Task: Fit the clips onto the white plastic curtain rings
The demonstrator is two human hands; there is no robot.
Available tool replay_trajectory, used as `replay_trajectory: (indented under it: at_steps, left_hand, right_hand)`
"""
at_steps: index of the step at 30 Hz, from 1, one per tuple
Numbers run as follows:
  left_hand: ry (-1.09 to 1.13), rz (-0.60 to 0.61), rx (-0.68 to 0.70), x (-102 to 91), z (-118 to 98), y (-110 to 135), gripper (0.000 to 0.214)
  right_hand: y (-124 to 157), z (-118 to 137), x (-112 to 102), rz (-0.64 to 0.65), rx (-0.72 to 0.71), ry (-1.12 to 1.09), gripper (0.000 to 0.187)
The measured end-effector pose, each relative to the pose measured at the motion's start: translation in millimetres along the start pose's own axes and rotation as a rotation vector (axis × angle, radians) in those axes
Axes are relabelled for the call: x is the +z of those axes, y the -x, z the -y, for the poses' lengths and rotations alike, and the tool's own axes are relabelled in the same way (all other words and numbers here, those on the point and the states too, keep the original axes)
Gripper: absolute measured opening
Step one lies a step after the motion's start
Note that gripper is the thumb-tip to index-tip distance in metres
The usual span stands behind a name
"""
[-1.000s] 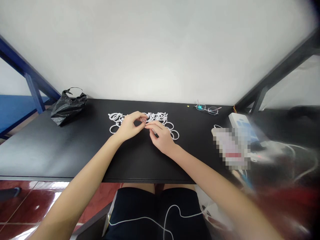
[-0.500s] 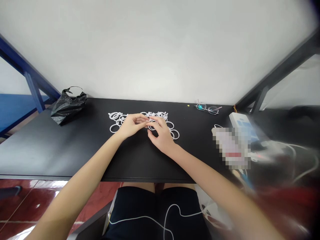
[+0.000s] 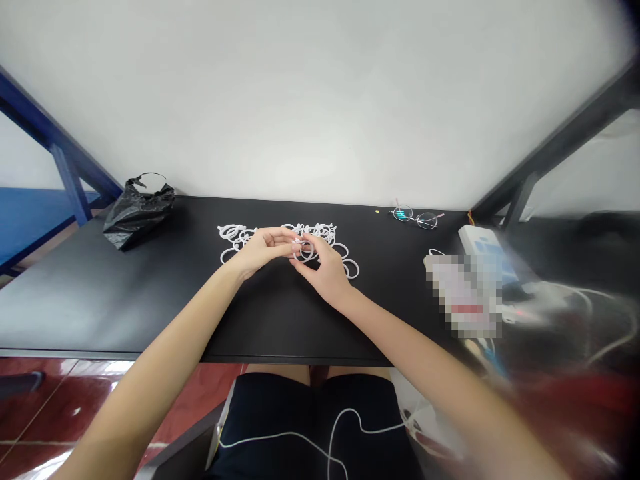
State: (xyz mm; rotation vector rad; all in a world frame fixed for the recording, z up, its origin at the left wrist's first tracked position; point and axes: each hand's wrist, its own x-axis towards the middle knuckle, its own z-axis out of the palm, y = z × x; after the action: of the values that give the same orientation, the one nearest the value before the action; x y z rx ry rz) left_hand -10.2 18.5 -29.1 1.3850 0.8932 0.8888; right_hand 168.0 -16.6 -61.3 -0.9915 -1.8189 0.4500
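Over the black table my left hand point(image 3: 265, 250) and my right hand point(image 3: 325, 265) meet, fingertips close together. Between them is a white ring point(image 3: 306, 252), apparently thin plastic and possibly more than one. My left thumb and fingers pinch its left side at a small knob-like part. The right thumb and fingers curve around its right side. Several more white rings point(image 3: 231, 231) lie to the left, partly hidden by the left hand. Behind the hands is a heap of white rings point(image 3: 325, 231), and a loose white ring point(image 3: 352, 269) rests beside my right hand.
A crumpled black plastic bag point(image 3: 140, 217) stands at the back left of the table point(image 3: 125, 300). Eyeglasses point(image 3: 415, 217) lie near the wall. On the right are a white box point(image 3: 487, 250), a blurred-out object point(image 3: 463, 293) and cables. A white cable point(image 3: 280, 435) crosses my lap.
My right fingers have shifted and spread around the ring, which now shows more fully between the hands. The left hand has barely moved.
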Motion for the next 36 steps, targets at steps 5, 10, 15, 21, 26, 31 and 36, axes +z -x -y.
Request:
replay_trajectory:
  at_steps: [5, 10, 15, 21, 26, 31, 36]
  left_hand:
    - [0.053, 0.03, -0.009, -5.0, 3.7, -1.1, 0.029]
    - [0.051, 0.026, 0.034, -4.5, 2.4, -0.1, 0.024]
    - [0.02, 0.02, 0.036, -1.2, 2.7, 0.3, 0.022]
    - [-0.025, 0.008, 0.032, -1.9, 3.2, 0.1, 0.024]
    - [0.01, 0.045, 0.038, -4.0, 1.7, 0.7, 0.021]
    - [0.016, 0.069, 0.014, -4.9, 0.0, 1.1, 0.022]
    - [0.001, 0.07, -0.003, -4.9, 0.2, 0.8, 0.023]
  right_hand:
    - [-1.5, 3.2, -2.6, 0.035, -0.036, -0.056, 0.037]
    - [-1.2, 6.7, -2.6, 0.055, 0.005, -0.115, 0.042]
    - [-0.7, 7.3, 0.2, 0.064, 0.166, -0.239, 0.047]
    - [-3.0, 10.2, -2.6, 0.098, 0.228, -0.273, 0.036]
    - [-3.5, 11.6, -4.3, 0.109, 0.224, -0.277, 0.035]
    - [-4.1, 10.5, -4.6, 0.121, 0.209, -0.263, 0.035]
    - [-4.2, 10.6, -4.4, 0.122, 0.208, -0.267, 0.033]
